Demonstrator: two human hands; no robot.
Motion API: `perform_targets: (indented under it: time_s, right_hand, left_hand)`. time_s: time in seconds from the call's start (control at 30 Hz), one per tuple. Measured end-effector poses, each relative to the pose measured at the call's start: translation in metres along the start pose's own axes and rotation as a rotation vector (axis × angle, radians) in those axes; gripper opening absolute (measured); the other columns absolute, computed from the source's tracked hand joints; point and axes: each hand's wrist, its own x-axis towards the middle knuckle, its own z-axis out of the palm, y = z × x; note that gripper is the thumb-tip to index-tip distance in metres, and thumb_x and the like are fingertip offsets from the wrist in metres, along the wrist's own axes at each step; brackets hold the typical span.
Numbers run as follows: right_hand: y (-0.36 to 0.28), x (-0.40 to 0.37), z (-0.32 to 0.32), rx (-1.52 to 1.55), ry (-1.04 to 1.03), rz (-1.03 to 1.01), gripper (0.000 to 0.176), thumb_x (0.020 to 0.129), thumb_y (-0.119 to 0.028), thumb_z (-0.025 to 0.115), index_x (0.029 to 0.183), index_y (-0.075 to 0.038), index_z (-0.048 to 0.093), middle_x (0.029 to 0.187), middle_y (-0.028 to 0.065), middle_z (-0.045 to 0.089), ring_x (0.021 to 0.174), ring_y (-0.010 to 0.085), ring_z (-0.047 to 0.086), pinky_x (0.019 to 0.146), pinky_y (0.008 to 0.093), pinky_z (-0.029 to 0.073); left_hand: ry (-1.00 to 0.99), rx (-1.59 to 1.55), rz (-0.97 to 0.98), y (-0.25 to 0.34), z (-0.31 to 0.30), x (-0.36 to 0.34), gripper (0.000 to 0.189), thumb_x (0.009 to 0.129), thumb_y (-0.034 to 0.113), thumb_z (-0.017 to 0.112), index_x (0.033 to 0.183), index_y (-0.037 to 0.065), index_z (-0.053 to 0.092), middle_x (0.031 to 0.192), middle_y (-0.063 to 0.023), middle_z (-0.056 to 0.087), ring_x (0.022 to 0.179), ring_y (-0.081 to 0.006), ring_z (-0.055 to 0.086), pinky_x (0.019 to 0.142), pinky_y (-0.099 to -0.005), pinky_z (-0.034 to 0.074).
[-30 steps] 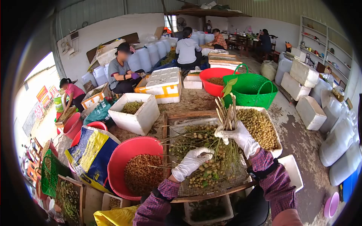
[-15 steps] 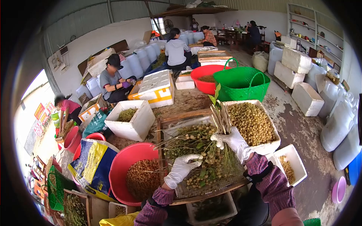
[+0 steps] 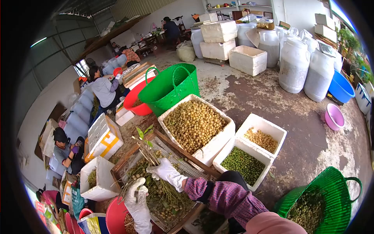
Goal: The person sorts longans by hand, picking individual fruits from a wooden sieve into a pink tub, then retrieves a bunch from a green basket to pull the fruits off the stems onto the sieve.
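My right hand (image 3: 166, 172), in a white glove, is closed around a bundle of cut stems (image 3: 147, 155) with a few green leaves at the top. My left hand (image 3: 137, 201), also gloved, is just left of the bundle, its fingers bent but apart and nothing visible in them. Both hands are over a wood-framed mesh screen (image 3: 182, 153), covered with fruiting twigs (image 3: 165, 195) and small round fruits. Close by on the right stands a white foam box (image 3: 213, 150) heaped with yellow-brown fruits (image 3: 194, 124).
Two foam boxes to the right hold green fruits (image 3: 244, 165) and pale yellow pieces (image 3: 261, 139). A green basket (image 3: 339, 202) with twigs is at lower right. Red tubs (image 3: 116, 218) and a green handled basket (image 3: 171, 84) surround the screen. Other people (image 3: 103, 91) sit at left.
The view has swung right, bringing the green fruits and the twig basket into sight. My left hand has lifted off the fruits towards the bundle; my right hand still grips the stems.
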Motion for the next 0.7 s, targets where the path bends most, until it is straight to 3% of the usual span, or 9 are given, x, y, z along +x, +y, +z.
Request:
perform_targets:
  time_s: [0.07,0.13,0.2,0.23,0.37,0.5,0.6,0.63,0.7]
  right_hand:
    - [0.031,0.011,0.0,-0.116,-0.003,-0.27,0.026,0.081,-0.019,0.07,0.095,0.003,0.063,0.065,0.0073,0.062,0.051,0.0138,0.058,0.045,0.0277,0.045]
    - [0.024,0.008,0.035,0.476,0.257,0.334,0.023,0.079,-0.019,0.071,0.089,0.001,0.063,0.064,0.0071,0.062,0.049,0.0132,0.057,0.045,0.0277,0.045]
    - [0.012,0.0,0.018,0.269,0.101,0.183,0.023,0.079,-0.018,0.071,0.088,0.001,0.063,0.063,0.0071,0.062,0.049,0.0132,0.056,0.045,0.0274,0.045]
    - [0.006,-0.003,0.006,0.165,0.029,0.105,0.023,0.079,-0.018,0.071,0.087,0.001,0.063,0.063,0.0071,0.062,0.049,0.0133,0.056,0.045,0.0273,0.045]
    - [-0.005,-0.005,-0.009,0.084,-0.241,-0.114,0.02,0.079,-0.014,0.071,0.085,0.004,0.063,0.061,0.0067,0.061,0.047,0.0123,0.056,0.042,0.0251,0.043]
    - [-0.036,-0.008,0.0,0.042,-0.493,-0.214,0.023,0.082,-0.006,0.067,0.101,0.005,0.06,0.078,0.0094,0.068,0.052,0.0104,0.056,0.048,0.0238,0.046]
    - [-0.078,-0.019,0.015,0.095,-0.639,-0.285,0.013,0.079,-0.009,0.068,0.088,0.001,0.068,0.077,0.0044,0.068,0.064,0.0092,0.061,0.059,0.0241,0.048]
    - [-0.093,-0.022,0.017,0.024,-0.647,-0.248,0.015,0.078,-0.009,0.069,0.089,0.001,0.069,0.077,0.0039,0.068,0.066,0.0092,0.061,0.062,0.0243,0.049]
    - [-0.103,-0.016,0.023,-0.115,-0.647,-0.243,0.015,0.079,-0.01,0.069,0.089,0.001,0.069,0.077,0.0036,0.068,0.065,0.0087,0.06,0.061,0.0234,0.048]
  left_hand:
    - [-0.25,0.087,0.143,0.043,0.051,0.006,0.041,0.087,0.008,0.064,0.126,0.001,0.054,0.116,-0.0116,0.059,0.087,-0.0146,0.058,0.079,-0.0257,0.048]
    - [-0.389,0.166,0.201,0.054,0.075,0.009,0.058,0.085,0.005,0.065,0.137,0.001,0.041,0.129,-0.0145,0.051,0.099,-0.0199,0.056,0.089,-0.0302,0.045]
    - [-0.402,0.192,0.229,0.045,0.091,0.016,0.072,0.084,0.003,0.065,0.145,0.002,0.027,0.139,-0.0157,0.043,0.112,-0.0238,0.052,0.099,-0.0342,0.039]
    - [-0.289,0.207,0.312,0.044,0.081,0.023,0.057,0.088,0.008,0.063,0.138,0.0,0.038,0.13,-0.0144,0.05,0.105,-0.0212,0.055,0.096,-0.0323,0.041]
    - [0.049,-0.03,-0.049,-0.004,-0.008,0.031,0.032,0.094,0.021,0.057,0.116,-0.003,0.056,0.126,-0.0151,0.054,0.102,-0.0175,0.056,0.087,-0.0286,0.047]
    - [-0.244,-0.015,0.092,-0.016,-0.032,0.028,0.063,0.09,0.02,0.063,0.142,-0.002,0.035,0.143,-0.0143,0.042,0.132,-0.0246,0.039,0.11,-0.0353,0.028]
    - [-0.496,-0.099,-0.177,-0.051,-0.051,0.017,0.039,0.094,0.012,0.058,0.131,0.002,0.052,0.119,-0.0022,0.06,0.1,-0.0079,0.052,0.087,-0.0231,0.043]
    - [-0.386,-0.178,-0.056,-0.042,-0.042,0.011,0.034,0.094,0.012,0.057,0.126,0.002,0.056,0.113,-0.0006,0.062,0.093,-0.0071,0.052,0.084,-0.023,0.043]
    - [-0.395,-0.206,-0.137,-0.025,-0.043,0.008,0.03,0.096,0.012,0.055,0.123,0.001,0.058,0.114,-0.0014,0.063,0.088,-0.0064,0.054,0.08,-0.0227,0.046]
